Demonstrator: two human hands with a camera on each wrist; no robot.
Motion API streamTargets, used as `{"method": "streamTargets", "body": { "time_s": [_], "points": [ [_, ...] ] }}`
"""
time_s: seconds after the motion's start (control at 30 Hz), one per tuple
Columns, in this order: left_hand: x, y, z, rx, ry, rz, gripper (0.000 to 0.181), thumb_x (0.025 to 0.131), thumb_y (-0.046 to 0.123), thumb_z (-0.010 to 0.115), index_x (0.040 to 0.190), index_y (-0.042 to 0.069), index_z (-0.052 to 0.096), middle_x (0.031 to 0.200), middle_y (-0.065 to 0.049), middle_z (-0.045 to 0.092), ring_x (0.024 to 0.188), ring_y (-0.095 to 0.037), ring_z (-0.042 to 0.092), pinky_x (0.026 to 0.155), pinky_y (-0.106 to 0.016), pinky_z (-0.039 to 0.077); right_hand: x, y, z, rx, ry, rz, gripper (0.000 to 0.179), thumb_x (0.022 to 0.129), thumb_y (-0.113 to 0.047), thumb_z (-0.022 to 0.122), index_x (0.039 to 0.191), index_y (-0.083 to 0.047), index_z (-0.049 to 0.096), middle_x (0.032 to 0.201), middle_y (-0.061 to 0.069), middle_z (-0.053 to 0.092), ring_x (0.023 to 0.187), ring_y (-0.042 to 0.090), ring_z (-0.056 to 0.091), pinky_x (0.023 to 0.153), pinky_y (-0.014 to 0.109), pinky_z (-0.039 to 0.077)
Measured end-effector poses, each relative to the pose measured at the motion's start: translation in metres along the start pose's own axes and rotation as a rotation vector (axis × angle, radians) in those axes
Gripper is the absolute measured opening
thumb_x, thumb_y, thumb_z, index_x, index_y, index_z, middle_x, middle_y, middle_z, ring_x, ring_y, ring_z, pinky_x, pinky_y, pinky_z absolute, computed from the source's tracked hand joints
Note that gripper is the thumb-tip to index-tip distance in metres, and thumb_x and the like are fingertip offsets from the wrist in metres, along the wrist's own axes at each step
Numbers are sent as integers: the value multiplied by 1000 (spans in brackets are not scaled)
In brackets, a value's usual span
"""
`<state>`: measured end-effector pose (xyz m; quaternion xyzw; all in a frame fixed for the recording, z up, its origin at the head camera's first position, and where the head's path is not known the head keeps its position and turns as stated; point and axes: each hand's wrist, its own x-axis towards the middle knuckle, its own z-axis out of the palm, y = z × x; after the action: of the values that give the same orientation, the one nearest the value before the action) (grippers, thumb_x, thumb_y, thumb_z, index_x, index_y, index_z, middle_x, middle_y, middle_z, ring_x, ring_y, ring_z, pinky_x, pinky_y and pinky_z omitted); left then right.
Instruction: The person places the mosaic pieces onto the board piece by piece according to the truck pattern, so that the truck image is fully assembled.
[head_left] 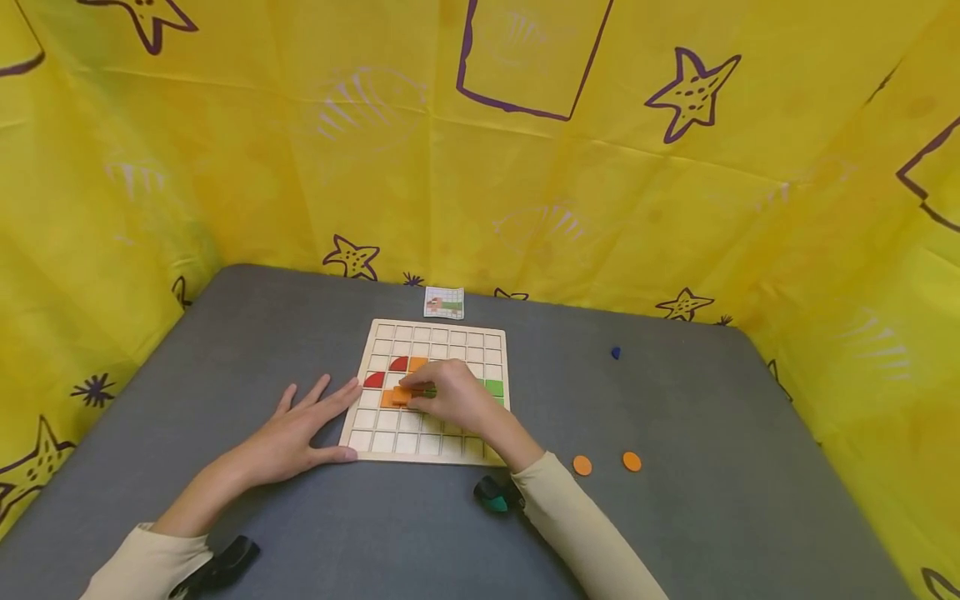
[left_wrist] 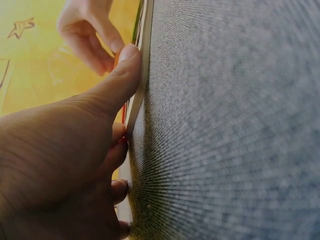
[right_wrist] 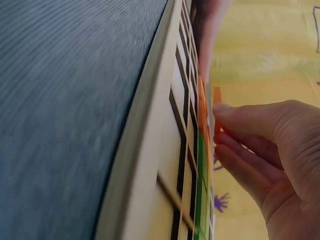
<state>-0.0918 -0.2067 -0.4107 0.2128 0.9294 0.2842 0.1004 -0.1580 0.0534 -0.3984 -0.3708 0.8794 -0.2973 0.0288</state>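
A wooden grid board (head_left: 408, 443) lies on the table under both hands. My right hand (head_left: 459, 398) pinches an orange tile (right_wrist: 217, 96) between thumb and fingers; the right wrist view has it standing just off the board's face. In the head view it overlaps another orange tile (head_left: 386, 399) in the grid. Two red quarter-round tiles (head_left: 399, 364), an orange square (head_left: 417, 364) and green tiles (head_left: 494, 388) sit in other cells, some of them behind my right hand. With fingers spread, my left hand (head_left: 296, 432) touches the board's left edge, its thumb at the near corner.
Beyond the board's far edge lies a small picture card (head_left: 444, 303). Two orange discs (head_left: 582, 465) and a small blue piece (head_left: 616, 353) are on the grey table (head_left: 712, 517) to the right. Yellow patterned cloth (head_left: 480, 183) hangs around the table.
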Motion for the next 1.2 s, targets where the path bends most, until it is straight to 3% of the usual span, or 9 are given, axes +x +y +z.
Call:
{"method": "streamTargets", "body": {
  "time_s": [0.33,0.57,0.97,1.2],
  "points": [
    [-1,1,-2,3,21,12,97,78,58,72,153,11,34,158,-15,30,144,-51,13,107,-72,-2,22,-23,16,-123,-11,-42,21,86,-15,77,107,-11,77,95,-5,73,81,6,61,79,13,46],
    [-1,1,-1,-2,25,27,96,78,58,72,153,11,35,158,-15,30,144,-50,14,107,-72,-2,28,-30,23,-202,-10,-37,23,87,-13,75,111,-12,76,100,-5,73,90,5,64,82,13,47],
    [0,-1,0,-10,15,15,97,78,59,72,153,10,34,159,-14,28,145,-49,11,109,-70,-5,28,-30,24,-200,-14,-39,25,88,-17,75,113,-11,75,104,-4,73,93,5,64,84,14,47],
    [-1,0,0,-10,13,16,97,79,58,71,153,10,33,158,-14,29,145,-50,11,108,-71,-4,23,-26,15,-149,13,-63,23,88,-14,75,111,-14,76,101,-5,73,91,6,65,83,15,47]
  ]
}}
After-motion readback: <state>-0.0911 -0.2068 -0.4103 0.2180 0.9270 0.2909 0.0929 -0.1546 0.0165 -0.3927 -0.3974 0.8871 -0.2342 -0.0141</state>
